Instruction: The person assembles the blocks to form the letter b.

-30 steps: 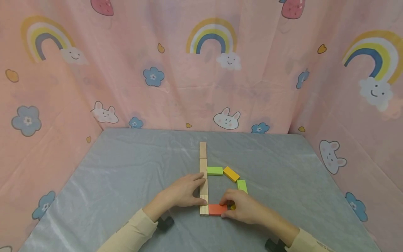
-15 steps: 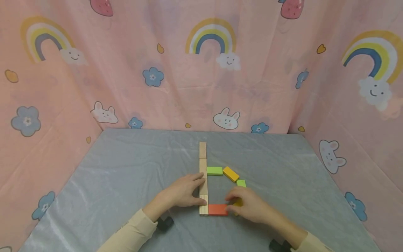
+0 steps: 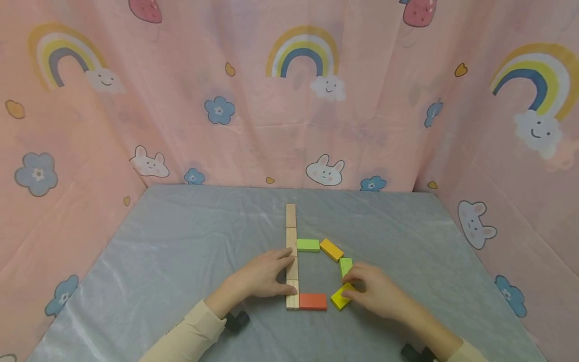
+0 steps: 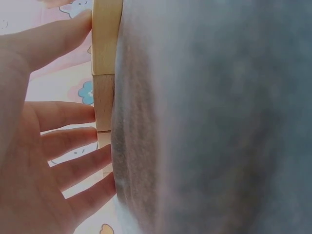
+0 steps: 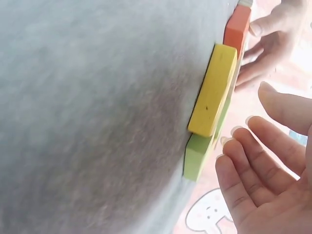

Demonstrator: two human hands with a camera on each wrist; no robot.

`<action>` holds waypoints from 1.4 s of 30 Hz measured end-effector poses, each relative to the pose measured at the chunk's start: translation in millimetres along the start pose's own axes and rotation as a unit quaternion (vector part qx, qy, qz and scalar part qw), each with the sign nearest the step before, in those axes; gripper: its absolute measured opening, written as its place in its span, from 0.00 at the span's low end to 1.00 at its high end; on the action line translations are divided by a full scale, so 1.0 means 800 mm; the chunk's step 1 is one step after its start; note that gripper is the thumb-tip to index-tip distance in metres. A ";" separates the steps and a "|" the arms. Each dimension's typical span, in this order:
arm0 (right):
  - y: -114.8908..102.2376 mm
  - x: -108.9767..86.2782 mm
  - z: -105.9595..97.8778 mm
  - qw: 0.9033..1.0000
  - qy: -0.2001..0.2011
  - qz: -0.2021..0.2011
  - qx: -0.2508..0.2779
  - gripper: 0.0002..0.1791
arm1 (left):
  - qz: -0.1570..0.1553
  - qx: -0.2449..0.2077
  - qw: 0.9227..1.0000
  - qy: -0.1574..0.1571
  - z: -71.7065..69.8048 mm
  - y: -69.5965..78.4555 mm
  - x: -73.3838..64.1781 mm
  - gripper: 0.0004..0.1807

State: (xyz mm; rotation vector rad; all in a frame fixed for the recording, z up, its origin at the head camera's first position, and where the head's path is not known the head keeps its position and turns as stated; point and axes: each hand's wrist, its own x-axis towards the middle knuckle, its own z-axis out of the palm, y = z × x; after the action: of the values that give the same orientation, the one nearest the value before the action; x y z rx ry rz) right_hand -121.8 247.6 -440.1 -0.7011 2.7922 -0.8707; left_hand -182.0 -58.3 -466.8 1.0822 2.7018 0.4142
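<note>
The left hand (image 3: pixel 260 278) is lying flat on the grey cloth (image 3: pixel 181 261), its straight fingers (image 4: pixel 73 114) pressing against the left side of the wooden strip (image 3: pixel 291 254), a line of plain blocks running from 12 to 6 o'clock down the middle of the cloth. The right hand (image 3: pixel 377 291) is resting at about 4 o'clock from the strip's near end, with relaxed fingers (image 5: pixel 253 161) spread beside the yellow block (image 3: pixel 341 297); the head view is showing the fingertips touching the block's right end, while the right wrist view is showing a small gap, so whether they are pressing it is unclear, and nothing is being gripped. The yellow block is lying tilted on the cloth, just right of the red block (image 3: pixel 313 300) and apart from it. The red block is sitting square against the strip's bottom end. At 12 o'clock from the yellow block a green block (image 3: pixel 346 265) is lying, partly covered by the right hand; beyond it, towards 11 o'clock, an orange block (image 3: pixel 331 249) is lying at a slant, and a second green block (image 3: pixel 308 245) is butting against the strip. Pink curtains (image 3: pixel 289 100) printed with rainbows are hanging around the cloth.
</note>
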 end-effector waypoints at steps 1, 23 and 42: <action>0.001 -0.001 0.000 1.000 0.002 0.007 -0.002 0.10 | 0.000 0.000 1.000 0.000 0.000 0.000 0.000 0.45; 0.006 -0.005 0.010 0.997 -0.006 0.053 -0.059 0.14 | -0.007 -0.001 1.000 -0.002 0.000 0.001 -0.001 0.45; 0.009 0.002 -0.003 0.998 -0.008 0.065 -0.006 0.13 | -0.008 -0.001 1.000 0.000 0.000 0.001 -0.001 0.45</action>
State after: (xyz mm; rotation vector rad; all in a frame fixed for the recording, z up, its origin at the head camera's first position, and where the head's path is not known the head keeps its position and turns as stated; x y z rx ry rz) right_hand -126.7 253.3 -442.2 -0.5187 2.7950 -0.8205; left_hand -180.9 -58.3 -466.4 1.0599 2.7081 0.4135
